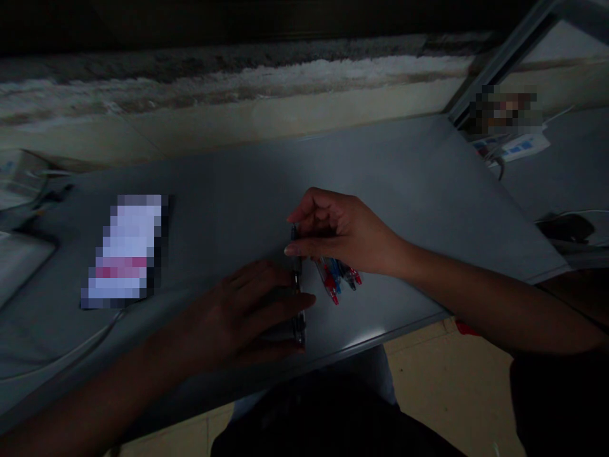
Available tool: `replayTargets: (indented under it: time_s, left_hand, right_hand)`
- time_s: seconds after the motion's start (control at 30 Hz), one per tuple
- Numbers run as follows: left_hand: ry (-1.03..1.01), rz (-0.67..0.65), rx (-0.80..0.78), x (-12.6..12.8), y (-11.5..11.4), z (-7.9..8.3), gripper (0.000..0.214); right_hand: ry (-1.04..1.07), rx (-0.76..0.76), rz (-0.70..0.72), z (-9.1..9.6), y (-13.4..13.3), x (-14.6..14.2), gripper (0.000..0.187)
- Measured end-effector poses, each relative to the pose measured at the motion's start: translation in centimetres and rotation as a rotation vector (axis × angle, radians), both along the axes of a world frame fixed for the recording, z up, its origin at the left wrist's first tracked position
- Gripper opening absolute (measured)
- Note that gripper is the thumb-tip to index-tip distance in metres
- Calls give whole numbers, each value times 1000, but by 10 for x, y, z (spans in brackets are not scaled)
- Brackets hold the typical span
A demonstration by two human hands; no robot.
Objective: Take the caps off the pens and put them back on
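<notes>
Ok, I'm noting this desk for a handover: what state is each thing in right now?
dark pen: lying lengthwise between both hands
right hand: fingers pinching the pen's upper part
left hand: fingers laid across the pen's lower part
red-and-blue pens: bunched together on the table, beneath the right hand
blurred flat packet: lying flat, too blurred to read

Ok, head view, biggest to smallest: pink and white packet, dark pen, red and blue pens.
Pink and white packet, largest. Dark pen and red and blue pens: partly hidden, so unranked.
</notes>
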State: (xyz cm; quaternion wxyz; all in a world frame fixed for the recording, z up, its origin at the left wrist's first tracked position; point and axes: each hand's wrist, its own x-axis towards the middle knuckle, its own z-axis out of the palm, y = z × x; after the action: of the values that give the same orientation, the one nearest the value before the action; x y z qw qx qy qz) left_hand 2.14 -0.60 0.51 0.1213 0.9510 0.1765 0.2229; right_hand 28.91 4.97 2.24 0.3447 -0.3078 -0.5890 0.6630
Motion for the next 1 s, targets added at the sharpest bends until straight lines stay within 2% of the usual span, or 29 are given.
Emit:
replayTargets:
  time_s: [0.2, 0.33, 0.43, 0.5, 0.53, 0.6, 0.67, 0.77, 1.0]
  left_hand:
    - [-20, 14, 16, -1, -2, -5, 43]
    - [15, 42, -16, -1, -1, -7, 40]
    - [39, 82, 8, -1, 3, -6, 41]
    - [58, 108, 25, -2, 7, -6, 40]
    - [66, 122, 24, -2, 9, -6, 40]
    - [72, 146, 17, -2, 12, -7, 41]
    - [79, 162, 10, -3, 15, -8, 41]
    - [84, 178, -2, -3, 17, -10, 42]
    - [92, 202, 3, -3, 19, -10, 44]
  right_hand:
    - [34, 33, 7, -3, 1, -1, 48]
    - [-92, 171, 19, -2, 4, 5, 40]
    - [-399, 448, -62, 8, 7, 16, 34]
    - [-737, 672, -164, 16, 10, 24, 26]
    - [-913, 719, -184, 21, 11, 28, 26]
    - [-1232, 683, -130, 28, 13, 33, 34]
    - [-1416, 603, -29, 33, 14, 36, 42]
    - [-1428, 580, 51, 34, 14, 34, 46]
    - [-1190, 562, 107, 27, 8, 25, 48]
